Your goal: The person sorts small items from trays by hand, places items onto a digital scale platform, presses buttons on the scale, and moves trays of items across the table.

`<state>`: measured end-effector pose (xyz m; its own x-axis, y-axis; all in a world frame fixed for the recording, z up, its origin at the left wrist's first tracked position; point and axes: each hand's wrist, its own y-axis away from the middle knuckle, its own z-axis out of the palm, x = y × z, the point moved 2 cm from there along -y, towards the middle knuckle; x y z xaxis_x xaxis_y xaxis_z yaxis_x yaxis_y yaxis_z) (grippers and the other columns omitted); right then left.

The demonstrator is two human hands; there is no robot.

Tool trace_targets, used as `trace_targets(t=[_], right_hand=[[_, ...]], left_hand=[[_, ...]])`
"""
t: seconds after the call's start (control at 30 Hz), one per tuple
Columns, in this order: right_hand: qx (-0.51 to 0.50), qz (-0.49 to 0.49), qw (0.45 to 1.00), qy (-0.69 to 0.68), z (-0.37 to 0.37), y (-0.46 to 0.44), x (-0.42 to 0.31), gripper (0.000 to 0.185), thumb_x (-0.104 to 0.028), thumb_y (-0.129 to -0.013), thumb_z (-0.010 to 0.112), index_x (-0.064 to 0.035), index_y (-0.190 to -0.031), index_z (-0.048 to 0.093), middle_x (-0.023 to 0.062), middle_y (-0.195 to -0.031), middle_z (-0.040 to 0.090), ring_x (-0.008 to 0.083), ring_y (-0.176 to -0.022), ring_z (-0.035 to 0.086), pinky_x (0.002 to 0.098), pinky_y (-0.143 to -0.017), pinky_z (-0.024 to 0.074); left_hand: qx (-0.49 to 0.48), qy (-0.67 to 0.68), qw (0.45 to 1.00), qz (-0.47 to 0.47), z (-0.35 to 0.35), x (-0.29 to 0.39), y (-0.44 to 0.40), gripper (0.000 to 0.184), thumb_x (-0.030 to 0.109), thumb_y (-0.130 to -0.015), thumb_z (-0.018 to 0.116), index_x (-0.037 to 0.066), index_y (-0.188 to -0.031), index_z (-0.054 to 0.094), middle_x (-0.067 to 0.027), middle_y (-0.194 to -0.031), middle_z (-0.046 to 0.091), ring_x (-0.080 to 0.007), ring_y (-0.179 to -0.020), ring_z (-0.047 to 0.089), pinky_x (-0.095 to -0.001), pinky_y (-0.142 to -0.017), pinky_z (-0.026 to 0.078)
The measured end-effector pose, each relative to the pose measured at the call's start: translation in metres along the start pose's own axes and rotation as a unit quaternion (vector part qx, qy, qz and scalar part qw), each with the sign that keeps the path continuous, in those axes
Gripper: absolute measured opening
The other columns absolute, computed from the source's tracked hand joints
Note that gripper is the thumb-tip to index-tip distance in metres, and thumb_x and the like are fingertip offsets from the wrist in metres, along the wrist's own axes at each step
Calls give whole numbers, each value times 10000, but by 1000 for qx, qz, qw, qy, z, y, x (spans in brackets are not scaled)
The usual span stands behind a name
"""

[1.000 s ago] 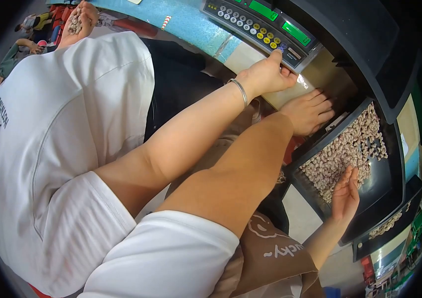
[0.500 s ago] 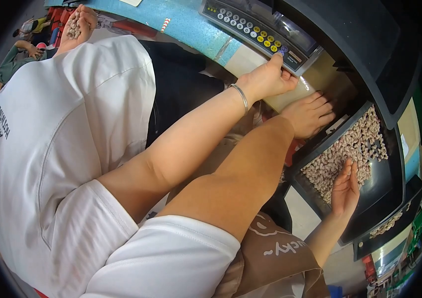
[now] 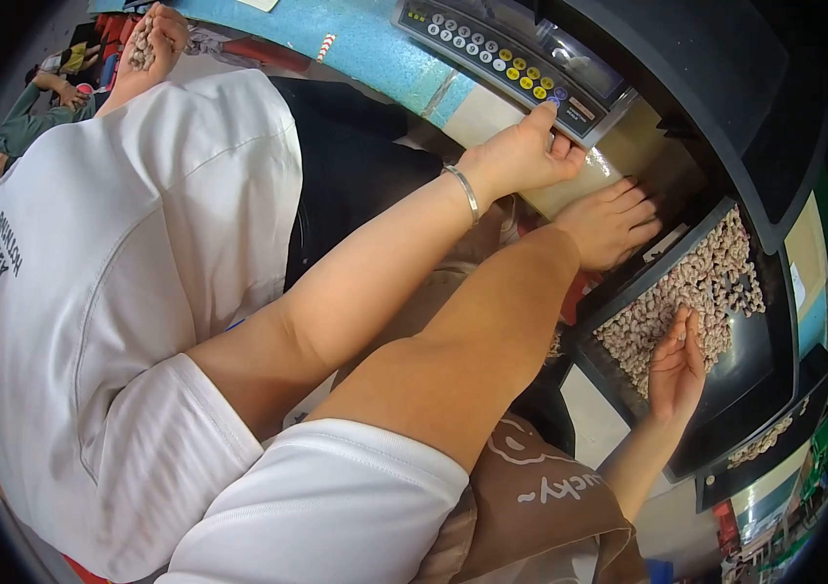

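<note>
My left hand [image 3: 613, 224] lies palm down with spread fingers on the pale surface below a counting scale [image 3: 521, 73], beside a black tray [image 3: 754, 384]. Small pinkish-beige, bean-like pieces [image 3: 672, 277] are heaped in this tray; I cannot tell their exact kind. Over the heap, my right hand [image 3: 677, 375] has its palm turned up and fingertips drawn together among the pieces. Whatever is between those fingertips is hidden. A co-worker's braceleted hand [image 3: 526, 156] touches the scale's lower right keys. The co-worker's other hand [image 3: 151, 44] cups similar pieces at the upper left.
The co-worker's white shirt [image 3: 190, 195] and arm fill the left, close along my left arm. A large dark cover [image 3: 706, 78] overhangs the tray. More pieces lie on a dark ledge [image 3: 764, 443] at the right. Other people [image 3: 39, 107] appear far left.
The co-worker's cupped hand and braceleted arm have shifted slightly. My two hands stay in nearly the same places.
</note>
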<state>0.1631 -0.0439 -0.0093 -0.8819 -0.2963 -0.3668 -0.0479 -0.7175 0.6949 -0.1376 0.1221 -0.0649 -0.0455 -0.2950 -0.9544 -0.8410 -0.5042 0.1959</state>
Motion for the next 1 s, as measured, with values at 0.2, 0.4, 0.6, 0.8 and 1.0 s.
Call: trace_targets(t=[0.2,0.4,0.6,0.8,1.0], right_hand=[[-4,12,1000,-14,0,3,2,368,-40,-935,413,7,-1300,416,193,-1241,528,226,-1033,597,315,-878,510],[-6,16,1000,-6,2,5,5,359,-61,-939,418,-13,-1295,426,174,-1230,543,218,-999,611,321,-851,523],[7,13,1000,-6,1,6,9,355,-62,-939,417,-15,-1291,429,171,-1232,543,215,-978,619,320,-838,528],[24,5,1000,-19,5,6,12,343,-54,-934,423,-2,-1272,445,190,-1233,535,215,-1001,611,310,-849,525],[22,-4,999,-41,6,7,18,329,-43,-930,425,-2,-1254,461,189,-1212,548,218,-1002,612,312,-849,526]], left_hand=[[32,79,996,-1,3,-4,-1,288,98,-864,479,55,-1147,444,-52,-1108,598,-207,-936,591,-381,-844,472],[13,-73,997,39,1,-3,5,381,56,-889,481,21,-1222,299,-61,-1162,522,-147,-1025,544,-325,-902,464],[24,17,999,24,-1,-3,12,381,60,-907,443,-1,-1245,279,-65,-1180,522,-125,-1065,516,-297,-907,439],[70,41,995,-65,2,5,15,369,49,-915,427,-1,-1246,271,-57,-1196,516,-108,-1095,493,-296,-917,428],[147,432,868,-194,-36,-7,-12,304,97,-888,481,11,-1160,377,-81,-1119,531,-164,-1022,508,-328,-881,428]])
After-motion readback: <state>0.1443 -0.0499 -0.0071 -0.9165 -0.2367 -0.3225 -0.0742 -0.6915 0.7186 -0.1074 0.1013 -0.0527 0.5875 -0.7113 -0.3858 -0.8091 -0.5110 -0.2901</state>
